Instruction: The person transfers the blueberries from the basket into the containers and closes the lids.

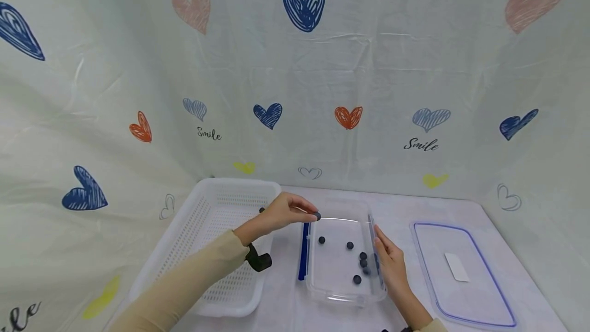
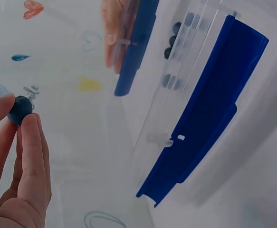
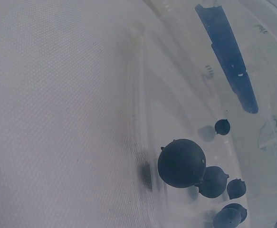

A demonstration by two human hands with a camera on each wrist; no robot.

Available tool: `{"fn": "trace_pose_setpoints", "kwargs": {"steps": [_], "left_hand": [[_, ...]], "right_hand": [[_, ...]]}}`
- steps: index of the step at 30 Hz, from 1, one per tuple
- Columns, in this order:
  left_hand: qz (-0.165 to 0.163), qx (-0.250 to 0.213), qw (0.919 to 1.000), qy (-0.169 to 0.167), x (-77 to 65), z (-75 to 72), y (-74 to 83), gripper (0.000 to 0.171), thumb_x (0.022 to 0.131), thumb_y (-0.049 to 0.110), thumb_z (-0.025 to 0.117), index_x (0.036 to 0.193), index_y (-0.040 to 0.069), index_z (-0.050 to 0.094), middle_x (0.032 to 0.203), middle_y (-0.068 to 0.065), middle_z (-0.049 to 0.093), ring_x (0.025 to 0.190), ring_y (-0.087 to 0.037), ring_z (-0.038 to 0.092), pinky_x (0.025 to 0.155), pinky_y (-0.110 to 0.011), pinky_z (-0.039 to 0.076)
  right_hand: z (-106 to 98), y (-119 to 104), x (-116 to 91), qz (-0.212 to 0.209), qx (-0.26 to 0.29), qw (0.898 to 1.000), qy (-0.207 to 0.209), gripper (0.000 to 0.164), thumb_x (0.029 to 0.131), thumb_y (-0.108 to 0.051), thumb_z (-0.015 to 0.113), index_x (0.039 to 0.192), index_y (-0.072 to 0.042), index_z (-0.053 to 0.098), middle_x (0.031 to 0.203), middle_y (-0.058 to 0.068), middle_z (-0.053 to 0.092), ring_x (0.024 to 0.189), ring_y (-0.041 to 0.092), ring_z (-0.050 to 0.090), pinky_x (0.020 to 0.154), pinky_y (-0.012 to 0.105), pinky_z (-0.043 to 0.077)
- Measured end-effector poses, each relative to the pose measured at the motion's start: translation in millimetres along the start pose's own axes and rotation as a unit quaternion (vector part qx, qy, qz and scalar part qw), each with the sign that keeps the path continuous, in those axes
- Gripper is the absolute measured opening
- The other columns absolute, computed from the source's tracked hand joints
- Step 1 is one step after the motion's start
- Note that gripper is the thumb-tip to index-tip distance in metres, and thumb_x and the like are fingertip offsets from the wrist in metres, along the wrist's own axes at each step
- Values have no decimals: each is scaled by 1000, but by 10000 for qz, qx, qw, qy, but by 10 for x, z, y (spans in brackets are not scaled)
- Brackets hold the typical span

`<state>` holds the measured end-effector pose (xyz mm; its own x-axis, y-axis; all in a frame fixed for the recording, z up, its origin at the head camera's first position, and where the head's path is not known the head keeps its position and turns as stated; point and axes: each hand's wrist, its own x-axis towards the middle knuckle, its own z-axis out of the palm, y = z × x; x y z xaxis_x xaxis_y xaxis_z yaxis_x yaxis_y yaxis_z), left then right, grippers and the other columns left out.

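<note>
My left hand [image 1: 288, 211] pinches a small dark ball [image 2: 20, 110] between thumb and fingertips, above the left side of a clear plastic container [image 1: 341, 297]. Several similar dark balls [image 1: 350, 245] lie inside the container, some touching one another toward its right side. In the right wrist view, small nubs show on the balls [image 3: 182, 163]. At the container's right wall, my right hand [image 1: 393, 265] rests with its fingers extended along the outside. Blue flaps hang on the container's sides; the left flap [image 1: 304, 252] is folded down.
A white perforated basket [image 1: 203, 196] stands to the left, with a dark ball [image 1: 261, 210] near its right edge. On the right lies a clear lid [image 1: 461, 306] with a blue rim and a white label [image 1: 456, 267]. A heart-printed curtain [image 1: 387, 76] hangs behind the table.
</note>
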<state>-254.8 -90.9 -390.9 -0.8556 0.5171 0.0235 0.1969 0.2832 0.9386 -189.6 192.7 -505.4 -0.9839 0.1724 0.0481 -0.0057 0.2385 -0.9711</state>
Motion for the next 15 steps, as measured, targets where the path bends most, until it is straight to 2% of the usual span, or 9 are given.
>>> {"fn": "trace_pose_setpoints", "kwargs": {"steps": [10, 15], "left_hand": [[213, -102, 9993, -294, 50, 169, -51, 20, 76, 14, 75, 95, 8, 71, 94, -1, 67, 81, -16, 66, 76, -28, 53], [166, -158, 9987, -449, 51, 237, -96, 19, 76, 12, 75, 94, 7, 71, 93, -1, 68, 81, -15, 66, 75, -27, 53]], "right_hand": [[8, 4, 2, 10, 31, 10000, 57, 48, 98, -33, 44, 141, -14, 37, 144, -1, 33, 133, 14, 27, 101, 22, 27], [13, 6, 2, 3, 23, 10000, 62, 47, 98, -32, 44, 141, -14, 37, 144, -2, 34, 133, 14, 27, 101, 22, 26]]}}
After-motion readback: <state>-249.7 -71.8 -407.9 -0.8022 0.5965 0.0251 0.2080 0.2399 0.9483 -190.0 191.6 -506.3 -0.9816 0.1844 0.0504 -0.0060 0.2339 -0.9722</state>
